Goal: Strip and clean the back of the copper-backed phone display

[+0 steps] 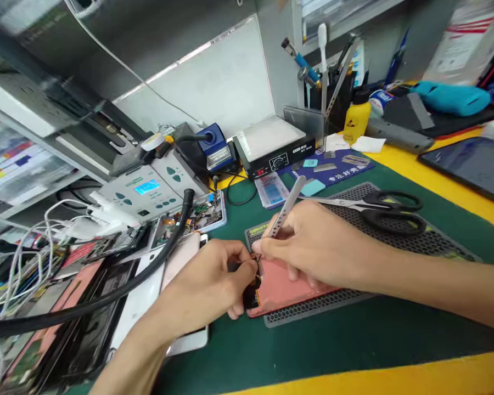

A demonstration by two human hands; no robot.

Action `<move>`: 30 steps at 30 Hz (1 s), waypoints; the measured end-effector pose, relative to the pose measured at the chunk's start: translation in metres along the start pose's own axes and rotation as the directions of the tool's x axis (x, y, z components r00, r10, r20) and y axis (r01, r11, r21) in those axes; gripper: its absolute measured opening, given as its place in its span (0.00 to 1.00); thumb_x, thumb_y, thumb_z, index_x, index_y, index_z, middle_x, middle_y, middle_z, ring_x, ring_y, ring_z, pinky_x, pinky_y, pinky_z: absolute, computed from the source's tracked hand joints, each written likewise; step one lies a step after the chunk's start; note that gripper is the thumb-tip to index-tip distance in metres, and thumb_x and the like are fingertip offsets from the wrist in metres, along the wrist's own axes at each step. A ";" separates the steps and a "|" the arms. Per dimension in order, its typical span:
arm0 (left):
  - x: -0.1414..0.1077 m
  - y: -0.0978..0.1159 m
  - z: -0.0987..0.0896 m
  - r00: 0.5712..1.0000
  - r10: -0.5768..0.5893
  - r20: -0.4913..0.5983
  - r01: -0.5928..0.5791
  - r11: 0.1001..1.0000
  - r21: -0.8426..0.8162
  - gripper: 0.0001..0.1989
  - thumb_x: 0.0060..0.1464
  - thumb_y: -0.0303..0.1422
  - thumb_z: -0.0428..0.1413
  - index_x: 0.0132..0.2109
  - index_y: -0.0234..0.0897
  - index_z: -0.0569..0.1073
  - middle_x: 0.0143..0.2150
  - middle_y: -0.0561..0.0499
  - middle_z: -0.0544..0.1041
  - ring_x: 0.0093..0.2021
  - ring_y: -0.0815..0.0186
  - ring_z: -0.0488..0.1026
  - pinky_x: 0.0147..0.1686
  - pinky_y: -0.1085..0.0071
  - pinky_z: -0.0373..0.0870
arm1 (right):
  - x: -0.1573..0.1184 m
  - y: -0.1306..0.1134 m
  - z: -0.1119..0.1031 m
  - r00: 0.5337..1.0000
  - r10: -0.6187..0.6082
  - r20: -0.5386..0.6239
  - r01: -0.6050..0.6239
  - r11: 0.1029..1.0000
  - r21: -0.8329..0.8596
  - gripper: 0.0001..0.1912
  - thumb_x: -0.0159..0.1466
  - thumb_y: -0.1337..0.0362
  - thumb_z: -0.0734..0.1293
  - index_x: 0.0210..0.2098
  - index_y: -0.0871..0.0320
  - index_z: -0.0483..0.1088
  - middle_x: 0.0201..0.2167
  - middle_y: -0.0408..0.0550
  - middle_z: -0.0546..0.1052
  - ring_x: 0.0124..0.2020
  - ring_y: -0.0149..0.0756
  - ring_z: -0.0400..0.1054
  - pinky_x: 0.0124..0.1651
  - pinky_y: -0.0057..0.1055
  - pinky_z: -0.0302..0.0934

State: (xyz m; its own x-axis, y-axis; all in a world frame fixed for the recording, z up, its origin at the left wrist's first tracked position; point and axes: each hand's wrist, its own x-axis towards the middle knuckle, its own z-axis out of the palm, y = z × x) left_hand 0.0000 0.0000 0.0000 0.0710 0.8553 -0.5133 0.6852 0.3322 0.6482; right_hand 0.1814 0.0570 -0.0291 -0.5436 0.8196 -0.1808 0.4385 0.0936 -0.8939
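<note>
In my right hand (313, 241) is a slim silver pair of tweezers (287, 208) with a row of holes, held like a pen and pointing down. Their tip meets the dark upper end of an opened phone (292, 285) with a salmon-pink inner face. My left hand (214, 285) pinches that dark end between thumb and bent fingers, which hide part of it. Under the phone lies a grey honeycomb-patterned mat (399, 241). Black-handled scissors (389, 211) rest on the mat, just beyond my right wrist.
A black hose (148, 282) curves beside my left forearm, over phones and phone parts. Behind stand a hot-air station (152, 189) with a lit display and a flat heating plate (274, 142). A tool holder (340, 93) and yellow bottle (356, 120) stand at the back right.
</note>
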 end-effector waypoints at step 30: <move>0.001 -0.014 -0.004 1.000 0.018 0.024 -0.016 0.997 -0.075 0.08 0.59 0.33 0.54 0.31 0.39 0.69 0.18 0.56 0.75 0.21 0.67 0.75 0.24 0.74 0.70 | -0.005 -0.001 0.006 0.999 0.017 -0.027 -0.017 1.000 -0.005 0.21 0.61 0.59 0.66 0.13 0.56 0.64 0.07 0.39 0.67 0.09 0.28 0.62 0.12 0.23 0.55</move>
State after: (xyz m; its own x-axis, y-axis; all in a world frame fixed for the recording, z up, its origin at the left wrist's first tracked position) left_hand -0.0121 -0.0024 -0.0070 0.1002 0.8513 -0.5150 0.6277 0.3474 0.6966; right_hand 0.1793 0.0497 -0.0298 -0.5163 0.8363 -0.1846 0.4509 0.0822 -0.8888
